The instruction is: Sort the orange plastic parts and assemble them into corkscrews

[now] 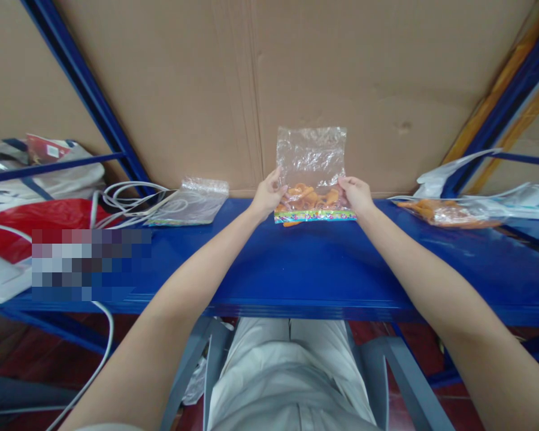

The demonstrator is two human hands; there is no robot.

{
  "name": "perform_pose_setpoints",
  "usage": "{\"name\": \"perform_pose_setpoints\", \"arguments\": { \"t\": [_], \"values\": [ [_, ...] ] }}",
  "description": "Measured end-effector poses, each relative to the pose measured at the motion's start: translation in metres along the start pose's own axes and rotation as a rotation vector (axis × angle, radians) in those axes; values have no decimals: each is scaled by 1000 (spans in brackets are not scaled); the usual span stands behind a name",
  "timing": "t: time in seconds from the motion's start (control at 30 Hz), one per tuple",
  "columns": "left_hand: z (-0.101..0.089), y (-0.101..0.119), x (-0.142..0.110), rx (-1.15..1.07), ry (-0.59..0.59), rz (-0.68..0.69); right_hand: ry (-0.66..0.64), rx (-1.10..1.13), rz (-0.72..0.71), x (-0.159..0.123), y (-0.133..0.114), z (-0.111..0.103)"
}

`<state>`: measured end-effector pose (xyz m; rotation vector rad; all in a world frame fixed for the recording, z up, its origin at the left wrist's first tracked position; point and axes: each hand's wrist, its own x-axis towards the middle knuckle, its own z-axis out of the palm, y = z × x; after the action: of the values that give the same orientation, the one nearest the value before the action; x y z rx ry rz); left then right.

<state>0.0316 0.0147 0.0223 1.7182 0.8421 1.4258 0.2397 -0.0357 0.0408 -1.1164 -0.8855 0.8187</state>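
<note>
A clear plastic bag is held upright over the back of the blue table, between my two hands. Orange pieces lie in its lower part, and a colourful printed strip runs along its bottom edge. My left hand pinches the bag's left side, fingers closed on the film. On the opposite side my right hand grips the bag's right edge, thumb and fingers together. A bit of orange shows just beneath the strip; I cannot tell whether it is inside the bag.
Flat clear bags lie to the left, beside a coiled white cable. Further left are a red bag and a cloth bag. More orange pieces in plastic lie at right. A cardboard panel stands behind the blue table.
</note>
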Motion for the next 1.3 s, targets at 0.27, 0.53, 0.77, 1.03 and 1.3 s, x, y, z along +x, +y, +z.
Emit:
{"name": "perform_pose_setpoints", "arguments": {
  "t": [0.27,0.53,0.77,1.03,1.3],
  "values": [
    [-3,-6,4,48,47,-64,-17,5,-139,10,5,-7],
    [-20,-36,24,558,95,381,-5,-40,-206,32,14,-17],
    [4,-6,-25,1035,-223,765,-9,44,-181,37,22,-20],
    [19,-1,-29,1235,-384,792,-66,92,-216,28,18,-11],
    [-76,52,6,1411,-196,496,-57,134,-176,18,11,-12]
  ]
}}
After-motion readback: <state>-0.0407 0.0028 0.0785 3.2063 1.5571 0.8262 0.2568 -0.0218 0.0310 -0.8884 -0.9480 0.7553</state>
